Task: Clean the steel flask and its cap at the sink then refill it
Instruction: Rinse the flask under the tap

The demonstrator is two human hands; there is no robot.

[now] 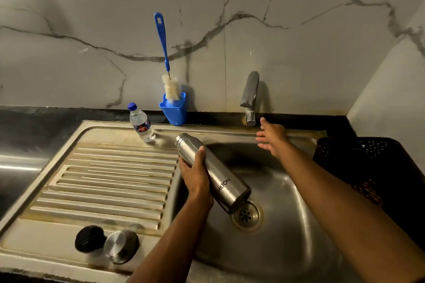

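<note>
Sink (299,225): steel basin with ribbed drainboard at left, tap (249,96) at back wall. Flask (212,173) held tilted over the basin, open mouth up toward the drainboard, base just above the drain (246,215); likely positioned to catch or dump water. Left hand (195,177) fingers wrapped around the flask's middle. Right hand (272,139) open, fingers spread, holding nothing, near the tap, probably reaching to turn it on. Bottle brush (167,71) stands in blue cup (174,110); water bottle (140,123) beside it. Steel cap (120,246) and black stopper (88,238) rest on the drainboard, touching, set aside for washing.
</note>
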